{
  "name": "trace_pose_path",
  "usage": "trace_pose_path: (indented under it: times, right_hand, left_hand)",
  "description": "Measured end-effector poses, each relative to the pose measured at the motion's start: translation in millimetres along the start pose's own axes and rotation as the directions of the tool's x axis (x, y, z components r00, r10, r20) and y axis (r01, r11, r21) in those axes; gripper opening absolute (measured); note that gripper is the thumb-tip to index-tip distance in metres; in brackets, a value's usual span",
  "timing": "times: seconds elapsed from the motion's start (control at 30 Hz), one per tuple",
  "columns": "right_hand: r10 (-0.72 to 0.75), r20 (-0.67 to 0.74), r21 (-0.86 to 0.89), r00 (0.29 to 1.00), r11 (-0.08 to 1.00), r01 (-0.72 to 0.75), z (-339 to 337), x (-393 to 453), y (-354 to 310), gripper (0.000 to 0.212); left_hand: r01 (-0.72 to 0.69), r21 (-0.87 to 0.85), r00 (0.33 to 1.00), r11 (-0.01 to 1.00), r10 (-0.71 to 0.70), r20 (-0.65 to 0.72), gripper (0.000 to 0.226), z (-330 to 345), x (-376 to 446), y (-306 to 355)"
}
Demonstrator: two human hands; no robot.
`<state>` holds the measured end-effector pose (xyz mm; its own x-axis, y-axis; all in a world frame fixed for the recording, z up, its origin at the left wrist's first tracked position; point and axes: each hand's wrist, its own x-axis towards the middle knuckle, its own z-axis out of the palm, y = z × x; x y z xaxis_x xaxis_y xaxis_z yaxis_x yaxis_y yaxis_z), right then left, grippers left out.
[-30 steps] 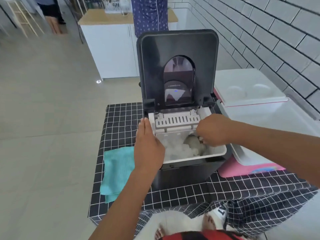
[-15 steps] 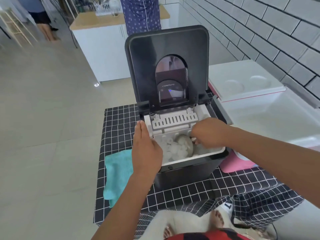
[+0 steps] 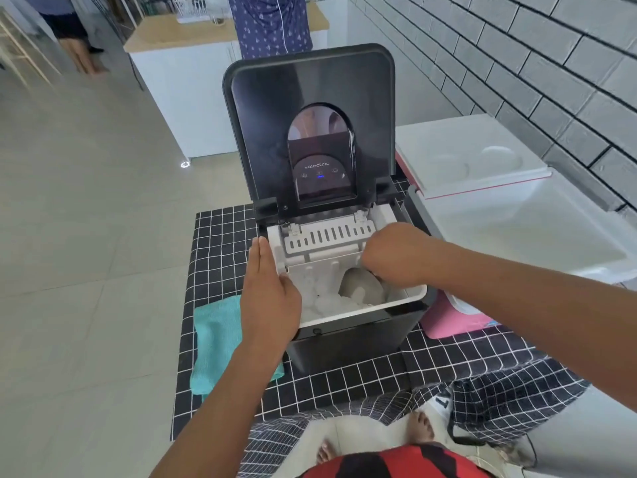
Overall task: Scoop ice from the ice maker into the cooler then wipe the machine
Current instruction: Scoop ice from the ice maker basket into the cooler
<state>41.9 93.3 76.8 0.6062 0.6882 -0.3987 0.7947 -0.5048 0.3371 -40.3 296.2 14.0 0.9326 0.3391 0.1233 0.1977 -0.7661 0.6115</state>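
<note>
A: Head view, left to right. Teal cloth (image 3: pixel 220 343) untouched at 9 o'clock of the ice maker (image 3: pixel 344 270).

B: Your left hand (image 3: pixel 270 294)?

A: Flat, fingers straight, gripping nothing, bracing the rim as before. Your right hand (image 3: pixel 396 257) is fisted on the scoop (image 3: pixel 362 288), now raised from the ice (image 3: pixel 327 305).

B: Meaning?

A: Likely carry to the open cooler (image 3: pixel 517 232), 3 o'clock.

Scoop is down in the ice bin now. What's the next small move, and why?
Probably lift the scoop and swing it right to the open cooler. The right hand grips it, ice sits in its bowl, and the left hand braces the ice maker.
</note>
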Motion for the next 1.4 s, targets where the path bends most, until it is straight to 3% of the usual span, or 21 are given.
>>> trace_pose_path:
  times: [0.23, 0.33, 0.73, 0.87, 1.1, 1.4]
  right_hand:
    - [0.043, 0.054, 0.299, 0.998, 0.953, -0.058, 10, 6, -2, 0.01]
    - [0.061, 0.051, 0.398, 0.997, 0.914, -0.076, 21, 12, -17, 0.025]
    - [0.095, -0.136, 0.391, 0.986, 0.92, -0.035, 26, 2, -11, 0.016]
    - [0.148, -0.124, 0.416, 0.981, 0.905, -0.084, 30, -5, -6, 0.021]
    - [0.188, -0.296, 0.324, 0.936, 0.942, -0.087, 33, -6, -10, 0.025]
    - [0.256, -0.351, 0.355, 0.901, 0.926, -0.125, 39, -14, -17, 0.025]
  left_hand:
    - [0.001, 0.017, 1.0, 1.0, -0.001, -0.009, 0.064, 0, 0, 0]
    - [-0.001, 0.012, 1.0, 1.0, 0.001, -0.007, 0.064, 1, 0, -2]
    - [0.002, 0.0, 1.0, 1.0, -0.002, -0.012, 0.065, 1, -1, -1]
    - [0.009, -0.005, 1.0, 1.0, -0.009, -0.012, 0.064, 0, -2, -2]
    - [-0.015, -0.018, 1.0, 1.0, 0.015, -0.014, 0.055, 0, -2, 0]
    - [-0.019, -0.03, 1.0, 0.999, 0.019, -0.016, 0.053, -1, -2, 0]
